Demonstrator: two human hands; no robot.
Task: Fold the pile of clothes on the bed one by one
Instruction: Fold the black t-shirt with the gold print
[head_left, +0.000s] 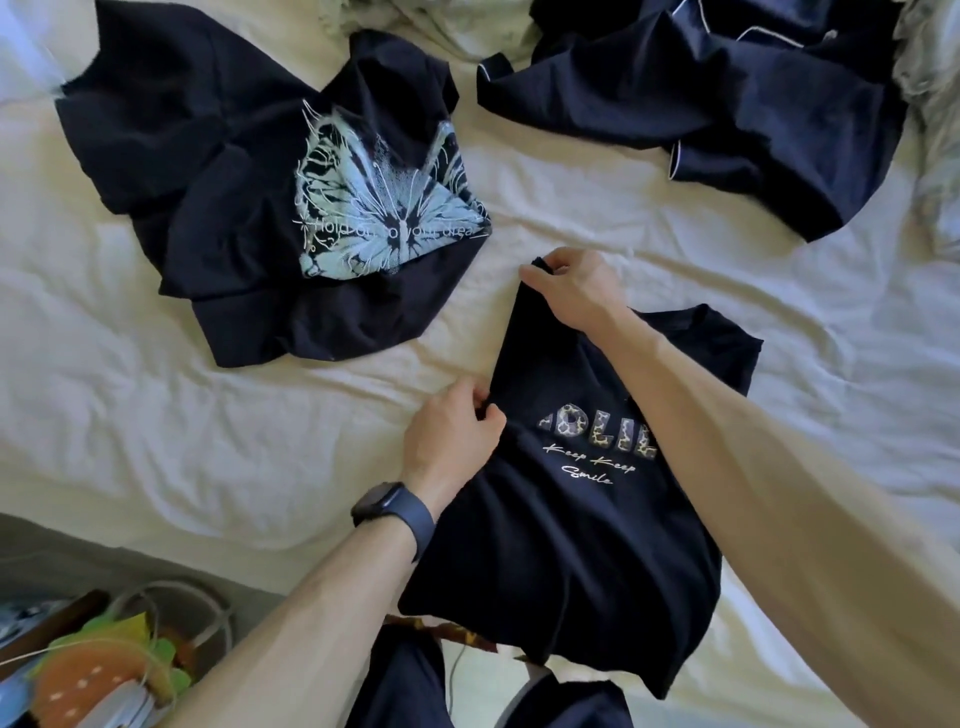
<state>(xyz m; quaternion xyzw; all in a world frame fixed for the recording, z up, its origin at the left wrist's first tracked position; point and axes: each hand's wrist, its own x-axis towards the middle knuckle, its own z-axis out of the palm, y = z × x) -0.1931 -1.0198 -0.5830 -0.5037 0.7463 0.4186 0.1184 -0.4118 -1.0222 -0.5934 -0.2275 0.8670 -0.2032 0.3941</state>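
Near the front edge of the bed (156, 415), on its cream, wrinkled sheet, lies a dark T-shirt (571, 545) with spotted block letters and white script across the chest. Its near hem reaches the mattress edge. The left hand (452, 441), with a dark watch (392, 512) on the wrist, pinches the shirt's left edge between thumb and curled fingers, just left of the lettering. The right hand (571, 291) reaches farther out, its forearm crossing over the shirt, and grips the far left corner of the fabric, lifting it into a small peak.

Farther off to the left, a second dark shirt with a pale blue butterfly print (291, 208) lies crumpled and unfolded. At the far right sits a navy garment with thin white piping (727, 104), loosely heaped, well apart from the shirt being handled. Beside the bed at the near left, colourful clutter (93, 670) shows, too blurred to identify.
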